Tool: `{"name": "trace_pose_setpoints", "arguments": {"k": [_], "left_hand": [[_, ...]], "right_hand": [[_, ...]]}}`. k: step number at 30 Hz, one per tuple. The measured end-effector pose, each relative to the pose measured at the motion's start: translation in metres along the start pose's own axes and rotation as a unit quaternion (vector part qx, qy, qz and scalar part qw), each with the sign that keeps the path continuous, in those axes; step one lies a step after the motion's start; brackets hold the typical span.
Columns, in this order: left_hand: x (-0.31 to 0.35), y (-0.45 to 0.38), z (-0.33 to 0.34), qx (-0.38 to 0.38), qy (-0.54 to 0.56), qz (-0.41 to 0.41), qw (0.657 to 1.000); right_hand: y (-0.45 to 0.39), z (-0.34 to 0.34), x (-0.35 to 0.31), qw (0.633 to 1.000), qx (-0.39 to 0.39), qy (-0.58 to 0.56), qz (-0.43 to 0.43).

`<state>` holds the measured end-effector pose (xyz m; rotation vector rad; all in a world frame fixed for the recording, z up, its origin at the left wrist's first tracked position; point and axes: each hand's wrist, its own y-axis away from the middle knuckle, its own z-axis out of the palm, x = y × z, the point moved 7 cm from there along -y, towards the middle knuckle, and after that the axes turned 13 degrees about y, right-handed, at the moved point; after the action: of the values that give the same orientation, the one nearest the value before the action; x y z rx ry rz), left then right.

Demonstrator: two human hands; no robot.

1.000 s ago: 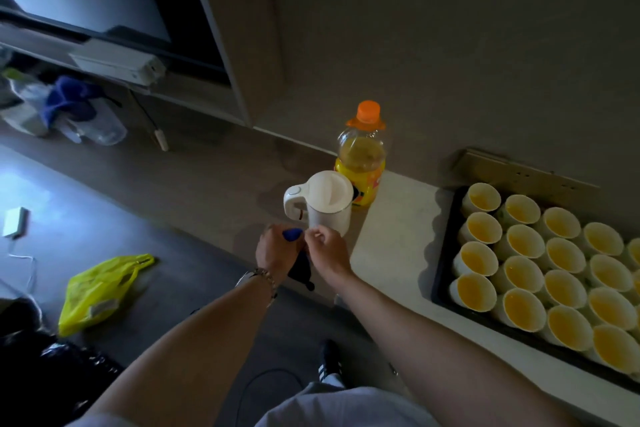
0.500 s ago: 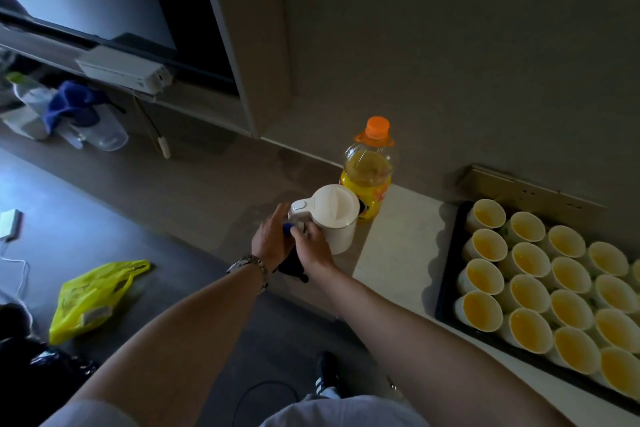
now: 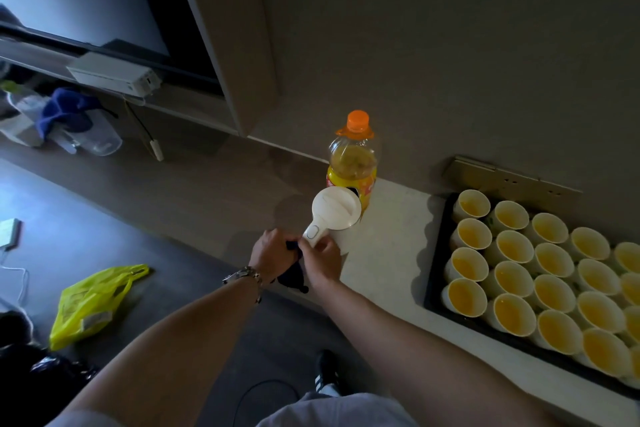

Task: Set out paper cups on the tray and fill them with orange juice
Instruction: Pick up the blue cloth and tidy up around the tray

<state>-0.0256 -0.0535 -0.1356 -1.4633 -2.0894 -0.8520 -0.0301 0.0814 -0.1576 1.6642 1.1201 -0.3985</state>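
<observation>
Here we record both hands at the kettle, cups filled on the tray.
From the left: a yellow bag point(image 3: 93, 302) lies on the floor. The left hand point(image 3: 270, 251) and right hand point(image 3: 320, 258) curl round a dark cloth-like item point(image 3: 292, 279) just beside the white kettle point(image 3: 334, 215) handle. The capped orange juice bottle point(image 3: 351, 163) stands behind the kettle on the surface point(image 3: 391, 246). Rightmost, paper cups point(image 3: 512, 246) holding juice crowd the dark tray point(image 3: 438, 253).

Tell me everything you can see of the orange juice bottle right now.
The orange juice bottle is clear plastic with an orange cap screwed on and a yellow-and-red label round its lower body. It stands upright at the counter's back edge by the wall, juice reaching near the shoulder. The white kettle overlaps its base; contact unclear. Neither hand touches it.
</observation>
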Motion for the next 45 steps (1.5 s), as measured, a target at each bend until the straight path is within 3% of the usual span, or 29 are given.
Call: {"name": "trace_pose_setpoints", "arguments": {"k": [10,16,22,27,36,45], "left_hand": [[0.042,0.003,0.034,-0.056,-0.021,0.029,0.998],[0.037,-0.023,0.034,-0.037,0.048,-0.012,0.998],[0.047,-0.067,0.016,-0.019,0.050,-0.027,0.998],[0.076,-0.103,0.010,-0.069,0.134,0.038,0.988],[0.061,-0.174,0.029,-0.154,0.054,0.031,0.986],[0.096,-0.163,0.023,-0.134,0.052,0.049,0.988]], "right_hand": [[0.007,-0.051,0.028,0.996,0.065,0.054,-0.028],[0.008,-0.090,0.033,0.982,0.148,0.103,-0.055],[0.001,-0.119,0.038,0.959,0.223,0.147,-0.092],[-0.007,-0.137,0.047,0.950,0.249,0.162,-0.093],[-0.005,-0.156,0.049,0.931,0.277,0.166,-0.168],[0.001,-0.164,0.050,0.908,0.247,0.271,-0.203]]}}
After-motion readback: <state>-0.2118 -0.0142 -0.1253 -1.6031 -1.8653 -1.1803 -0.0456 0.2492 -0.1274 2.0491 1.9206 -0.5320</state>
